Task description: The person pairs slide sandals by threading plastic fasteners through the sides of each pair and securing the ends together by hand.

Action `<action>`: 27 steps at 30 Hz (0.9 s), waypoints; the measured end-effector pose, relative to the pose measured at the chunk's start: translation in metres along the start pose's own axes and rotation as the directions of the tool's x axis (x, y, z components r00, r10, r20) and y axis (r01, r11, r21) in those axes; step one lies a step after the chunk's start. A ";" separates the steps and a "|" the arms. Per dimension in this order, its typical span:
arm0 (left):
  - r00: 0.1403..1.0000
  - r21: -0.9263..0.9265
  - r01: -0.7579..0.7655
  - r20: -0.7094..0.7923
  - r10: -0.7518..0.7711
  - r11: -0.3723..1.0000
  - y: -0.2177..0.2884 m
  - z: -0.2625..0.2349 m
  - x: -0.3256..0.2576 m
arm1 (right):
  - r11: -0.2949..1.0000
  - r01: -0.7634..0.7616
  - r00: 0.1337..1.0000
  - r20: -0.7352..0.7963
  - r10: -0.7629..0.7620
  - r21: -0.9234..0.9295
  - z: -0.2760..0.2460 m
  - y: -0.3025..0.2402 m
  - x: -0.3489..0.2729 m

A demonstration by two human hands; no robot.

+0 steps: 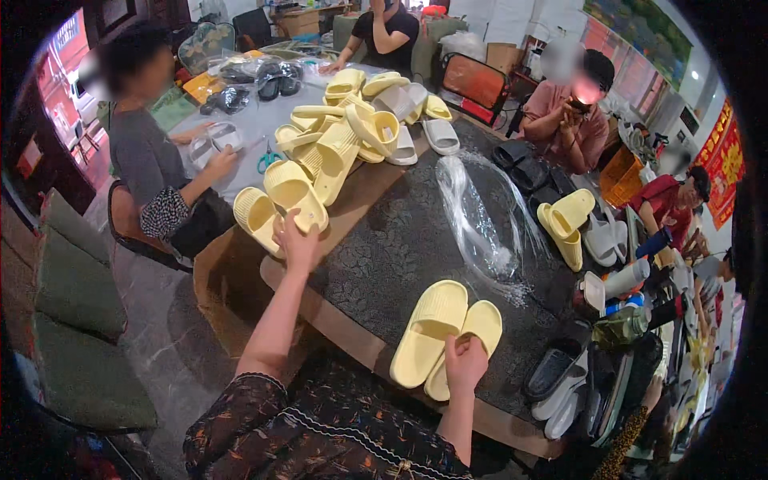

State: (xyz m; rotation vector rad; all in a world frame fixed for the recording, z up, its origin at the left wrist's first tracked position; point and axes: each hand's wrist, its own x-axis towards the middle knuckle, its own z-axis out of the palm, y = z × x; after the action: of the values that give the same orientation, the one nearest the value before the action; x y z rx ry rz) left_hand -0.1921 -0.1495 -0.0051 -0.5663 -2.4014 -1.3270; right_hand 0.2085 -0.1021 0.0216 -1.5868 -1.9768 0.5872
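My left hand (298,238) is closed at the near end of a pale yellow slipper (294,188), at the edge of a heap. A thin dark sliver shows beside its fingers; I cannot make out what it is. Another yellow slipper (256,216) lies just left of it. In front of me, a ribbed yellow slipper (432,328) lies on the dark table cover, beside a second yellow slipper (485,320). My right hand (466,364) grips that second one near its strap, its fingertips partly hidden.
Yellow and grey slippers make up a heap (336,136) on the table's far left. Clear plastic bags (480,224) lie mid-table. Black slippers (528,168), bottles (628,280) and more footwear line the right side. Co-workers sit around; one at left holds a light slipper (218,144) near green-handled scissors (268,158).
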 end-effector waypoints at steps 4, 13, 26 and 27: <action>0.973 0.033 0.147 0.174 -0.150 0.989 -0.036 -0.006 0.049 | 0.998 0.034 0.999 -0.014 -0.035 -0.062 0.004 0.007 0.001; 0.954 0.315 0.061 0.261 -0.148 0.947 -0.036 -0.004 0.095 | 0.999 0.039 0.999 -0.032 -0.038 0.024 -0.001 -0.004 0.000; 0.842 0.050 -0.410 0.404 0.358 0.911 0.068 -0.071 -0.022 | 0.999 0.034 0.994 -0.107 -0.030 0.035 -0.001 0.005 -0.004; 0.795 -0.071 -0.482 0.384 0.470 0.873 0.080 -0.084 -0.030 | 0.998 0.028 0.998 -0.060 -0.024 0.058 -0.003 0.002 -0.003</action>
State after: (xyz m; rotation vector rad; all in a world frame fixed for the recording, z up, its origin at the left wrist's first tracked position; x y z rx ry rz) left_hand -0.1182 -0.1881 0.0812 -1.4403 -2.3208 -1.0192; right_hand 0.2122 -0.1050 0.0223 -1.5236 -1.9166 0.5762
